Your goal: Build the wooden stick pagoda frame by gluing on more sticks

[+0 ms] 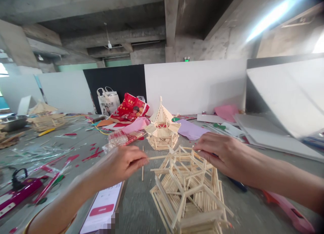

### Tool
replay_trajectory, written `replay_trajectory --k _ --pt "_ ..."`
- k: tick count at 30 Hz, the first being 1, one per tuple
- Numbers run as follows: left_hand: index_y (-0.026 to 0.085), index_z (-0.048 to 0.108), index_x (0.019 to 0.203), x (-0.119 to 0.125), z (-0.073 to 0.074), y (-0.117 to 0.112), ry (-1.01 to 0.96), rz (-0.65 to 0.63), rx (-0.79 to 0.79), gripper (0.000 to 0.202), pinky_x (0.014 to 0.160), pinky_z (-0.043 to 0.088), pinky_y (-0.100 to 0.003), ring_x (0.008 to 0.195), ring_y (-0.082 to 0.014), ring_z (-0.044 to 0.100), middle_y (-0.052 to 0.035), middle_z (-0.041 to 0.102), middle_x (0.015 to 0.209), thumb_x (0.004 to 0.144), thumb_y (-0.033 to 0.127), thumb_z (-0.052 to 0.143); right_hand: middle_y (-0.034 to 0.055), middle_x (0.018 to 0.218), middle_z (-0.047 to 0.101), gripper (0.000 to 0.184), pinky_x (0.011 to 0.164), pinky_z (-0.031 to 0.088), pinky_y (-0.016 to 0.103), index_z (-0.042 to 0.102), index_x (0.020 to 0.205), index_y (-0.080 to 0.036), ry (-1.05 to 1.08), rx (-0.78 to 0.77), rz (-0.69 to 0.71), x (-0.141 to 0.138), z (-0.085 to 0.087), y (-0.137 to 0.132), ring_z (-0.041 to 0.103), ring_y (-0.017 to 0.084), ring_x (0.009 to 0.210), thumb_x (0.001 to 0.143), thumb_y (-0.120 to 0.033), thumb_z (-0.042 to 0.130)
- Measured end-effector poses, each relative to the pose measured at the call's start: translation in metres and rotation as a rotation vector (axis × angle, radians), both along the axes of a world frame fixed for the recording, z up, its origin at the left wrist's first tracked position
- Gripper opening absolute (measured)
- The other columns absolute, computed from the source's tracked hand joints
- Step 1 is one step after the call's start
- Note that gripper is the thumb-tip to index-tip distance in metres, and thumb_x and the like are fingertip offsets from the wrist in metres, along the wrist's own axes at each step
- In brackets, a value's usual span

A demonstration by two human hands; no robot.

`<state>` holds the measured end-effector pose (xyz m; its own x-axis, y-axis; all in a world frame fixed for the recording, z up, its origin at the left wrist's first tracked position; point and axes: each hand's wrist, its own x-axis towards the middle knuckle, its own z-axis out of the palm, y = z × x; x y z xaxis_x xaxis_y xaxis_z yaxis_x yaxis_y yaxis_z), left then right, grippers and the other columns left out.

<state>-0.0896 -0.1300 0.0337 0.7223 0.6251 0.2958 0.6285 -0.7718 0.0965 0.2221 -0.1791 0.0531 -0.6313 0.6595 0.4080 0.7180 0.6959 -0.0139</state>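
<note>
A half-built pavilion model of thin wooden sticks (188, 190) stands on the grey table in front of me. My left hand (121, 164) pinches one thin wooden stick (158, 157) and holds it level against the model's upper left frame. My right hand (222, 154) has its fingers closed on the top frame sticks at the model's right side. A finished stick pavilion (163, 127) with a pointed roof stands just behind.
A phone (103, 208) with a lit screen lies under my left forearm. A bag of sticks (121, 138), coloured paper sheets (189, 129), red scraps and a pink glue gun (17, 193) litter the table. White boards (273, 136) lean at right. Another stick model (47, 121) sits far left.
</note>
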Motion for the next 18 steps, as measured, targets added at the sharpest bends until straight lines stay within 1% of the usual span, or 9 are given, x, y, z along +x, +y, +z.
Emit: replay_trajectory --k 4,10,14,18 --pt "0.023 0.067 0.093 -0.0009 0.0003 0.0003 -0.004 0.012 -0.026 0.026 0.065 0.038 -0.023 0.071 -0.0102 0.057 0.0008 0.064 0.079 0.092 0.032 0.043 0.0029 0.084 0.057 0.022 0.071 0.04 0.031 0.061 0.092 -0.018 0.011 -0.015 0.013 -0.0039 0.0018 0.0028 0.052 0.018 0.081 0.096 -0.019 0.039" --pt "0.023 0.066 0.093 -0.0041 -0.0003 0.0009 0.014 0.028 -0.034 0.027 0.065 0.037 -0.024 0.071 -0.0099 0.056 0.001 0.063 0.078 0.092 0.034 0.041 0.0025 0.084 0.058 0.024 0.071 0.04 0.03 0.062 0.09 -0.017 0.02 -0.013 0.054 -0.0075 0.0017 0.0024 0.052 0.017 0.081 0.096 -0.02 0.039" --pt "0.023 0.065 0.094 -0.0048 -0.0014 0.0023 0.035 0.028 -0.037 0.028 0.066 0.037 -0.025 0.072 -0.0102 0.056 0.0007 0.063 0.08 0.093 0.035 0.04 0.0026 0.084 0.058 0.024 0.071 0.04 0.03 0.062 0.091 -0.018 0.014 -0.007 0.026 -0.0064 0.0029 0.0015 0.052 0.018 0.081 0.096 -0.02 0.038" --pt "0.023 0.065 0.093 -0.0042 0.0009 0.0033 0.052 0.02 -0.027 0.028 0.066 0.036 -0.025 0.072 -0.01 0.056 0.001 0.063 0.08 0.093 0.036 0.04 0.0024 0.084 0.058 0.023 0.07 0.04 0.03 0.062 0.093 -0.019 0.01 0.0 -0.006 -0.0015 0.0078 -0.0012 0.053 0.017 0.079 0.094 -0.018 0.039"
